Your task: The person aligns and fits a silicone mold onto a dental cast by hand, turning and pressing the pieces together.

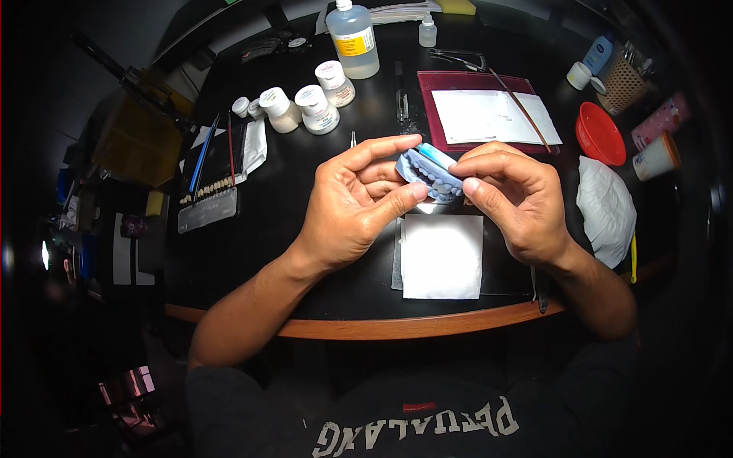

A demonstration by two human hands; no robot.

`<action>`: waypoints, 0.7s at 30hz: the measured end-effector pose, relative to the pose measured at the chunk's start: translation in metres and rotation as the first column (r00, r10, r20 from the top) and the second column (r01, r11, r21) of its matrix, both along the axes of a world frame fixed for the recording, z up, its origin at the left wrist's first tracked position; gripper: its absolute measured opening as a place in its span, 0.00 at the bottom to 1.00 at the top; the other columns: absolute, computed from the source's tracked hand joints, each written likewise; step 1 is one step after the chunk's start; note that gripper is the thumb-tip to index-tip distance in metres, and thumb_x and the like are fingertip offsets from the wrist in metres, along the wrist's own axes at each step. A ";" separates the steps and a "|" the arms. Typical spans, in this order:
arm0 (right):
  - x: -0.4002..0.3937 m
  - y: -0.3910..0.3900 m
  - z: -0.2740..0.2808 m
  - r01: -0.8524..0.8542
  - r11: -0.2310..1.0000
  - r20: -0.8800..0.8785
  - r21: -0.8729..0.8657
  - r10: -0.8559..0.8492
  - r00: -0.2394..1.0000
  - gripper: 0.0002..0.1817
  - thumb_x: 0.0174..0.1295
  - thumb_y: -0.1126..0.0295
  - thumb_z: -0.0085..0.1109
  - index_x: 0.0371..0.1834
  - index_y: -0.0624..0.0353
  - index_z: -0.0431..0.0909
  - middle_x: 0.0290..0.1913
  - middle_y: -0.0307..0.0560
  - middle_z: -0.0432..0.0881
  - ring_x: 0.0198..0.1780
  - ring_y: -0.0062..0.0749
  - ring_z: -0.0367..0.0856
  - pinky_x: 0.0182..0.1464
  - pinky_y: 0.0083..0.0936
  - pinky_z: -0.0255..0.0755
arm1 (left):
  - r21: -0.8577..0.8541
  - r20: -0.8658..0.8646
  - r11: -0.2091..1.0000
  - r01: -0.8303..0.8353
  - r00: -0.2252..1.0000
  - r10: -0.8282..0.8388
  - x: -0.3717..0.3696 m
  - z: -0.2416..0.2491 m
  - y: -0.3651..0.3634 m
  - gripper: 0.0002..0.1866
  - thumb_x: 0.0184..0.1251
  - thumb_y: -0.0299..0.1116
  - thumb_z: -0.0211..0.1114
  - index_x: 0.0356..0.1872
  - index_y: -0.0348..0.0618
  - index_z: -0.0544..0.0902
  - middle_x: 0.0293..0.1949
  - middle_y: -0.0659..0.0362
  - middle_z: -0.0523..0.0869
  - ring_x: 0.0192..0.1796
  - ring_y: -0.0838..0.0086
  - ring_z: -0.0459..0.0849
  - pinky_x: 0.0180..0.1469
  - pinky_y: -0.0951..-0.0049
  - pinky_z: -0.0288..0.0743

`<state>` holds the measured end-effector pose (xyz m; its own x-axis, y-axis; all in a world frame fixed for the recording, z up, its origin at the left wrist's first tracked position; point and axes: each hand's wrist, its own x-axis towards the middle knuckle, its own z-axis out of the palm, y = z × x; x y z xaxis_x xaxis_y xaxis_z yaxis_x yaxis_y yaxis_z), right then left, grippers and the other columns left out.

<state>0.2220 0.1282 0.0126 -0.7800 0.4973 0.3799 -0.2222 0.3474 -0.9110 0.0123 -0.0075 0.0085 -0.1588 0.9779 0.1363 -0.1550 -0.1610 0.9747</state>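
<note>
A blue-grey dental model [434,180] with a row of teeth is held up between my two hands, over the near middle of the table. My left hand [355,195] grips its left side, thumb in front and index finger along the top. On the right side, the thumb and fingers of my right hand [515,195] pinch the model. A light blue strip [437,157] lies along its top edge. Below the model, a white paper square [442,256] rests on a dark plate.
White-capped jars [317,109] and a large bottle [354,46] stand at the back left. A maroon folder [430,84] bears white paper and a brush. At right are a red bowl [598,133], a cup [657,156] and crumpled tissue [605,210]. Brushes and a shade guide [208,210] lie left.
</note>
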 end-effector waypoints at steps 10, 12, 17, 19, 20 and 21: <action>-0.001 0.001 -0.003 -0.006 1.000 -0.025 0.019 0.007 1.000 0.10 0.75 0.81 0.64 0.55 0.70 0.89 0.52 0.52 0.89 0.52 0.28 0.90 0.51 0.23 0.86 | -0.014 0.062 1.000 0.012 0.998 -0.011 -0.002 -0.004 0.001 0.29 0.78 0.20 0.71 0.77 0.30 0.74 0.57 0.43 0.92 0.60 0.65 0.94 0.67 0.63 0.90; -0.002 0.000 -0.004 -0.010 1.000 -0.032 0.017 0.011 0.999 0.10 0.75 0.81 0.64 0.55 0.71 0.89 0.52 0.53 0.89 0.52 0.28 0.90 0.49 0.22 0.86 | -0.033 0.101 0.999 0.012 0.995 -0.009 -0.002 -0.004 0.001 0.29 0.79 0.21 0.70 0.77 0.31 0.74 0.57 0.44 0.92 0.59 0.66 0.94 0.66 0.63 0.89; -0.004 -0.001 -0.006 -0.002 0.992 -0.076 0.125 0.012 0.997 0.14 0.68 0.83 0.71 0.56 0.70 0.89 0.52 0.53 0.89 0.49 0.28 0.90 0.46 0.21 0.86 | -0.082 0.179 0.996 0.019 0.984 -0.004 -0.003 -0.005 -0.001 0.28 0.81 0.25 0.70 0.77 0.33 0.74 0.55 0.47 0.93 0.56 0.69 0.93 0.62 0.66 0.88; -0.004 0.000 -0.005 0.031 0.964 -0.072 0.265 -0.012 0.997 0.16 0.64 0.83 0.75 0.56 0.69 0.90 0.51 0.53 0.90 0.47 0.28 0.91 0.44 0.21 0.85 | -0.100 0.216 0.995 0.021 0.976 0.001 -0.003 -0.005 -0.001 0.28 0.81 0.26 0.71 0.77 0.34 0.74 0.55 0.47 0.94 0.55 0.70 0.93 0.61 0.67 0.87; -0.002 0.002 -0.004 0.054 0.933 -0.063 0.355 -0.033 0.997 0.17 0.62 0.83 0.76 0.56 0.69 0.90 0.50 0.53 0.90 0.46 0.28 0.91 0.43 0.21 0.85 | -0.099 0.214 0.995 0.028 0.977 -0.006 -0.002 -0.005 0.000 0.28 0.81 0.27 0.71 0.78 0.34 0.74 0.54 0.47 0.94 0.55 0.70 0.93 0.61 0.67 0.87; -0.001 0.003 -0.003 0.074 0.894 -0.055 0.442 -0.055 0.997 0.19 0.60 0.84 0.77 0.55 0.68 0.90 0.49 0.53 0.91 0.45 0.28 0.91 0.42 0.22 0.85 | -0.098 0.212 0.995 0.034 0.977 -0.013 -0.001 -0.006 0.000 0.28 0.82 0.27 0.70 0.78 0.34 0.74 0.54 0.47 0.94 0.56 0.70 0.93 0.61 0.67 0.87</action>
<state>0.2205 0.1308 0.0095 -0.7312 0.3189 0.6030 -0.2186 0.7279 -0.6499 0.0108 -0.0078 0.0027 -0.1500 0.9887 0.0027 -0.3612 -0.0573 0.9307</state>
